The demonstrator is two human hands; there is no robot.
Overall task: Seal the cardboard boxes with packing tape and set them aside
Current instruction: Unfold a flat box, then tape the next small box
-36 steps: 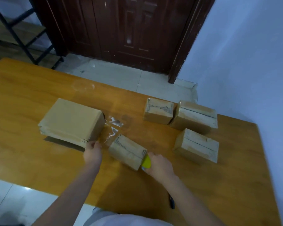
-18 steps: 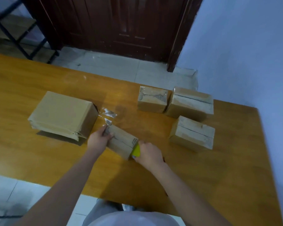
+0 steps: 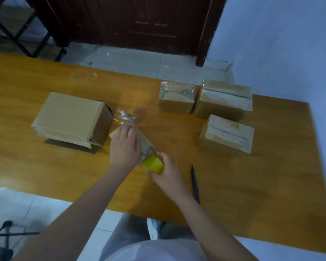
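Box [image 3: 139, 143] lies slantwise on the counter [image 3: 233, 181], pinned under the left hand [image 3: 124, 147].
Left grip presses flat along the box top, up its long axis; right hand [image 3: 167, 172] closes round the yellow tape roll [image 3: 153, 164] at the box's near end, so tape can run toward the far-left end, by the big box [image 3: 70, 119].

Dark print runs along the small box [image 3: 146, 147] under the hands and the taped box [image 3: 176, 97] behind it — too blurred to read.
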